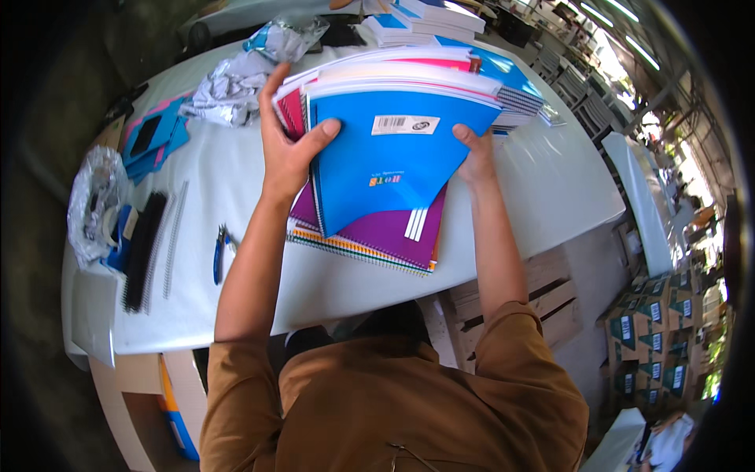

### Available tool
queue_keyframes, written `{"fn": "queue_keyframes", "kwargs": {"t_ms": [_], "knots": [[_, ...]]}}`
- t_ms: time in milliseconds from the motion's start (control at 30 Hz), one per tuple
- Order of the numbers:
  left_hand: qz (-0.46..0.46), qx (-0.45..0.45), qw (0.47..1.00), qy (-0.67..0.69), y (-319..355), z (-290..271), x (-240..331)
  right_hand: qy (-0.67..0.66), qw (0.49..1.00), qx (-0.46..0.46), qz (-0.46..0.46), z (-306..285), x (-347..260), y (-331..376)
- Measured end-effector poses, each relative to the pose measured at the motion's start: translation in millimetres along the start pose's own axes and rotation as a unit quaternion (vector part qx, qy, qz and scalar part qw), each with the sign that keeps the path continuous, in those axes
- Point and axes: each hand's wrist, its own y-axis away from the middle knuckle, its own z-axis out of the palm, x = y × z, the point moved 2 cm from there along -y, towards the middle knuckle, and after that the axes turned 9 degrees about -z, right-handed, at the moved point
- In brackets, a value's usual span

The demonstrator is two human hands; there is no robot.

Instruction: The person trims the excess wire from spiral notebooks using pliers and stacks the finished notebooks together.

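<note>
A thick bundle of spiral-bound notebooks (393,165) is tilted up between my two hands, a blue cover with a white barcode label facing me. My left hand (291,141) grips its left edge by the coil, thumb on the front cover. My right hand (476,153) clasps the right edge, thumb also in front, its fingers hidden behind. White page edges and red covers show along the bundle's top. Beneath it, a purple notebook (385,232) lies on a small pile of wire-bound notebooks on the white table (543,189).
Loose black binding coils (145,252) and blue-handled pliers (219,256) lie at left. Crumpled plastic wrap (98,197) and blue and pink sheets (156,140) are beyond. White book stacks (425,22) stand at the back. A cardboard box (141,409) is below left; stacked cartons (653,338) stand at right.
</note>
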Motion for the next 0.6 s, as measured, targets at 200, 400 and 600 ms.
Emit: {"fn": "queue_keyframes", "kwargs": {"t_ms": [200,400,600], "knots": [[-0.111,0.003,0.992,-0.061,18,3,-46,0.045,0.998,0.033,-0.022,-27,38,25],[-0.116,-0.006,0.992,-0.043,23,-11,-59,0.074,0.996,-0.018,0.037,-18,25,37],[-0.084,0.049,0.989,-0.109,39,-17,-67,0.204,0.979,-0.007,0.012,2,-2,41]]}}
